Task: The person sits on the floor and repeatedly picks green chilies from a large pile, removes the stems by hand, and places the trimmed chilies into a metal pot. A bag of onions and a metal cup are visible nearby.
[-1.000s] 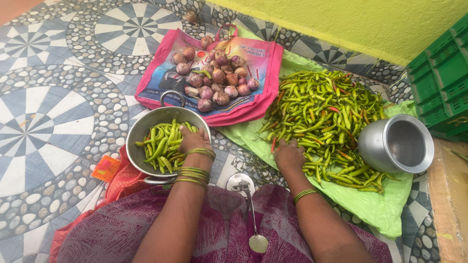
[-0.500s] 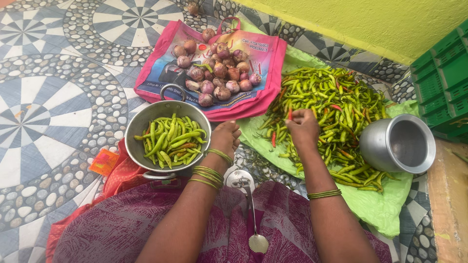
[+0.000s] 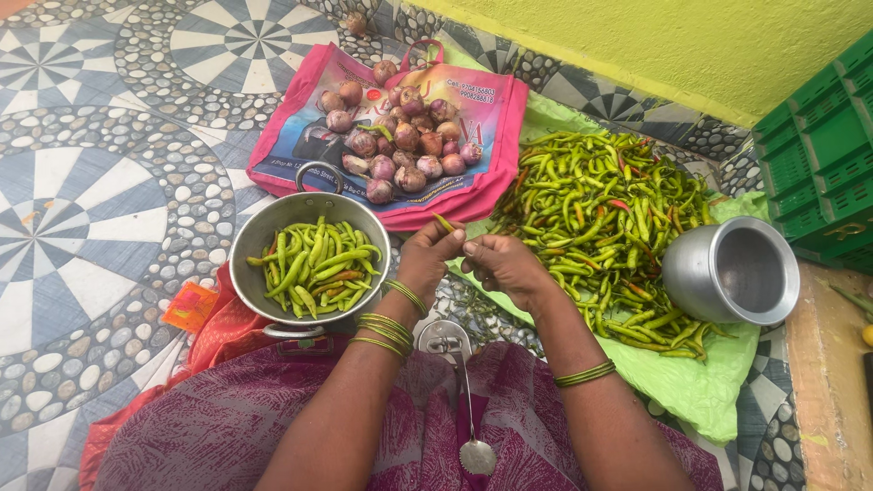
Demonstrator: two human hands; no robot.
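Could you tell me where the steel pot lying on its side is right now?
In the head view the steel pot lies far right on the green sheet, beside the chilli pile, just below the green crate.

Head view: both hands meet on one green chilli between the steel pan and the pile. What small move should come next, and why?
Probably pinch off the stalk and drop the slim green chilli into the round steel pan: left hand and right hand hold it together, and that pan holds chillies beside them.

A home floor is serving as a food-preparation area. Patterned tile flooring [image 3: 82, 182] is lying beneath a heap of green chillies [image 3: 600, 218], onions [image 3: 400, 136] on a pink bag [image 3: 491, 173], a metal pan [image 3: 264, 291] and a steel pot [image 3: 732, 271].
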